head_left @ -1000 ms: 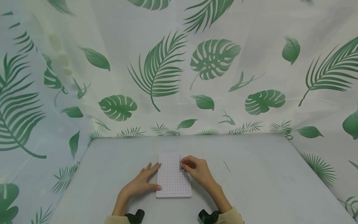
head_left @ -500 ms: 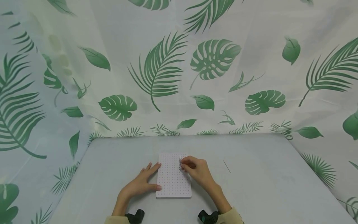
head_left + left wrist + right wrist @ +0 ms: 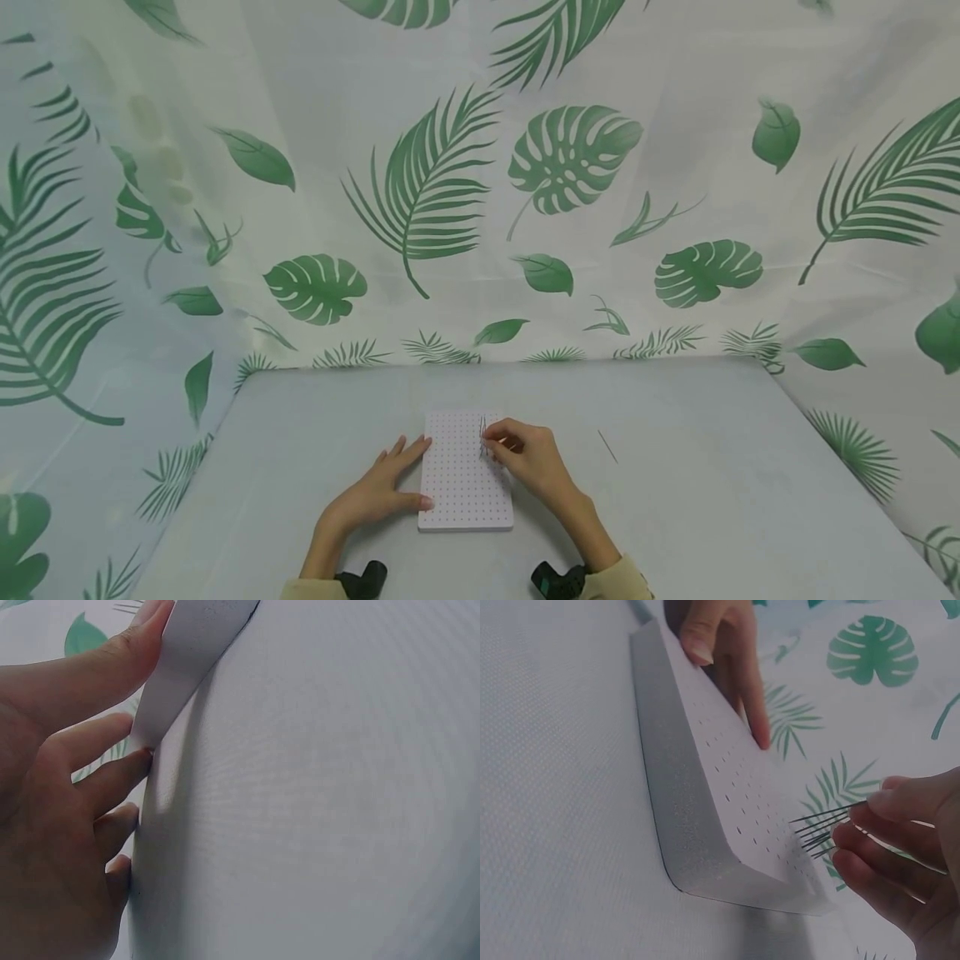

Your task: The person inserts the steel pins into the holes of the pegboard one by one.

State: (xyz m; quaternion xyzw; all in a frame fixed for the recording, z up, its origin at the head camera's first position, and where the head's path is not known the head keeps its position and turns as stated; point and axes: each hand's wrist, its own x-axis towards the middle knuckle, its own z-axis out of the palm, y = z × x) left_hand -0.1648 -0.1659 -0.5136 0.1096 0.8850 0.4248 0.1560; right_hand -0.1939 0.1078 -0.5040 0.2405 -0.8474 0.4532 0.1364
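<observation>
A white perforated board [image 3: 456, 487] lies flat on the table, with rows of small holes. Several thin dark metal pins [image 3: 815, 839] stand in a row of holes near its right side. My right hand [image 3: 534, 458] pinches the top of one pin [image 3: 829, 812] between thumb and index finger, while the other fingers stay close to the neighbouring pins. Whether those fingers touch them I cannot tell. My left hand [image 3: 375, 490] rests against the board's left edge, fingers spread, with the thumb and index fingertips on its top rim.
One loose thin pin [image 3: 607, 446] lies on the grey-white table [image 3: 720, 500], right of the board. Black wrist devices [image 3: 365, 578] sit by both cuffs. A leaf-patterned cloth [image 3: 465, 183] hangs behind the table and along its sides.
</observation>
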